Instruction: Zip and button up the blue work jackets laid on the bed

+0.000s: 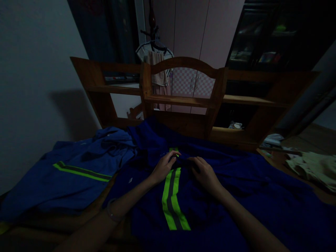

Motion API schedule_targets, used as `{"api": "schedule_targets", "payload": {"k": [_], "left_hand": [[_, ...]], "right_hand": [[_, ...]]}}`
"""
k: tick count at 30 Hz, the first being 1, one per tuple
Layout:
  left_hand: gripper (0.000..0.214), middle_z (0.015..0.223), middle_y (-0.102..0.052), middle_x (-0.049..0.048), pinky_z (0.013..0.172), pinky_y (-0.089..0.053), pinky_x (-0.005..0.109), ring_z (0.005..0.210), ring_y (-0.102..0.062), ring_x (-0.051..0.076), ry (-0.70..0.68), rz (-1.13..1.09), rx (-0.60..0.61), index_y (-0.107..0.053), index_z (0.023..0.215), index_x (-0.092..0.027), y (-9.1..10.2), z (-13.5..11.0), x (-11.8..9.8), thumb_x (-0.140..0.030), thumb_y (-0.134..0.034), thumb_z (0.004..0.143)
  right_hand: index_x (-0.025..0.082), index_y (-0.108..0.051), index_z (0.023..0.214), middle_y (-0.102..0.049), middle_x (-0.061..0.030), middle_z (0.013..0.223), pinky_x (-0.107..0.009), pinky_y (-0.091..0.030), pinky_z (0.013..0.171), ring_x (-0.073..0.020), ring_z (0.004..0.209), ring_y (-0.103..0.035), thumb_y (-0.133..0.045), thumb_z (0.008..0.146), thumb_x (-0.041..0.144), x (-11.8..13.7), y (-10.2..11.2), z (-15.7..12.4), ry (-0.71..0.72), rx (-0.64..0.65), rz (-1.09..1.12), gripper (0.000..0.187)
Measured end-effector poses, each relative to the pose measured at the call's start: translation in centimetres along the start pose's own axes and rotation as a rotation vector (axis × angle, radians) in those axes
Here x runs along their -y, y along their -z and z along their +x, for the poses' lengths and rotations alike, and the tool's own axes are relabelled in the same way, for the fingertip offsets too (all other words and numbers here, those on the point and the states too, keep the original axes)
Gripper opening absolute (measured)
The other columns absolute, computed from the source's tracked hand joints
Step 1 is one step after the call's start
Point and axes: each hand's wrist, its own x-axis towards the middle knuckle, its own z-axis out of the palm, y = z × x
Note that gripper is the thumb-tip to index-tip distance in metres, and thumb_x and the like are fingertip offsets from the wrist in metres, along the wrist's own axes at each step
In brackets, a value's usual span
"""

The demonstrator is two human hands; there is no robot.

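— How many garments?
— Two. My left hand [165, 167] and right hand [204, 173] lie on the dark blue one [236, 189], fingers curled at its stripe [172, 199]. Pinching cloth? Can't tell.
— The second?
— The lighter one [70, 175], left of my hands.

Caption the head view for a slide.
Left hand and right hand press on a dark blue garment beside its reflective stripe.
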Motion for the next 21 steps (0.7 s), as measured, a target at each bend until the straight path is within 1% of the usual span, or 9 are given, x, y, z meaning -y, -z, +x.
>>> {"api": "schedule_targets", "payload": {"k": [3,10,17,21], "left_hand": [[0.027,0.113,-0.060,0.0014,0.098,-0.036,0.032,0.111,-0.051,0.019,0.007,-0.006,0.006,-0.056,0.111,-0.024,0.0,0.0,0.1,-0.026,-0.038,0.091],[0.026,0.110,-0.060,0.0007,0.095,-0.038,0.030,0.108,-0.052,0.018,0.030,-0.049,0.011,-0.056,0.110,-0.024,-0.1,0.2,0.9,-0.025,-0.042,0.089],[0.026,0.108,-0.061,0.0020,0.093,-0.039,0.030,0.103,-0.054,0.018,0.049,-0.068,0.034,-0.057,0.108,-0.022,0.0,0.3,0.9,-0.027,-0.040,0.090],[0.025,0.104,-0.061,0.0016,0.092,-0.039,0.029,0.100,-0.055,0.018,0.036,-0.047,0.023,-0.059,0.105,-0.022,-0.2,0.4,1.2,-0.030,-0.040,0.091]], "right_hand": [[0.025,-0.052,0.116,-0.058,-0.0041,0.108,-0.032,-0.045,0.087,-0.0180,0.101,-0.055,-0.046,0.086,0.012,-0.2,-0.1,0.0,0.003,0.001,0.026,0.033],[0.024,-0.055,0.106,-0.062,-0.0024,0.101,-0.028,-0.045,0.082,-0.0161,0.093,-0.058,-0.045,0.090,0.018,-0.5,-0.3,-0.1,-0.018,0.002,0.038,0.020],[0.023,-0.056,0.104,-0.064,-0.0027,0.094,-0.027,-0.046,0.077,-0.0159,0.085,-0.061,-0.043,0.091,0.023,-0.6,-0.3,-0.1,-0.035,0.008,-0.009,0.018],[0.023,-0.056,0.103,-0.064,-0.0031,0.093,-0.027,-0.046,0.075,-0.0163,0.084,-0.061,-0.043,0.092,0.023,-0.5,-0.2,-0.1,-0.032,0.010,-0.020,0.018]]}}
